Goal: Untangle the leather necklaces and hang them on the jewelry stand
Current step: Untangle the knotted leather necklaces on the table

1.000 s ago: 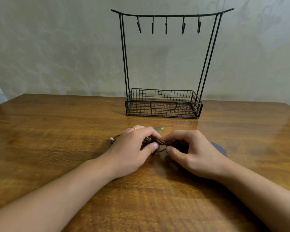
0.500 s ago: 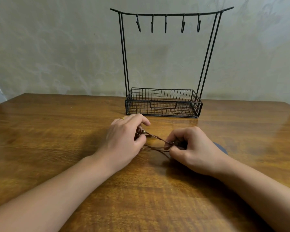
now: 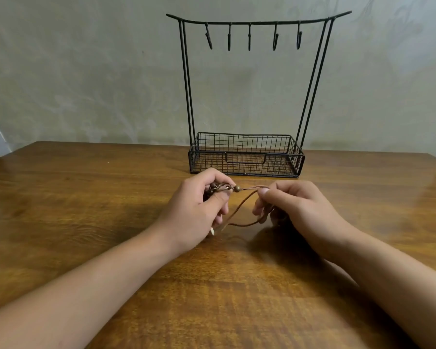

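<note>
Near the table's far edge, before the jewelry stand, the left hand grips the beaded tangle of leather necklaces (brown cords) while the right hand pinches their loops.

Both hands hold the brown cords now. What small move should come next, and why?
Probably the right hand should draw its cord gently sideways, away from the left hand. The left hand grips the beads and a bunch of cord, loops hang slack between the hands, and every hook on the stand is bare.
</note>
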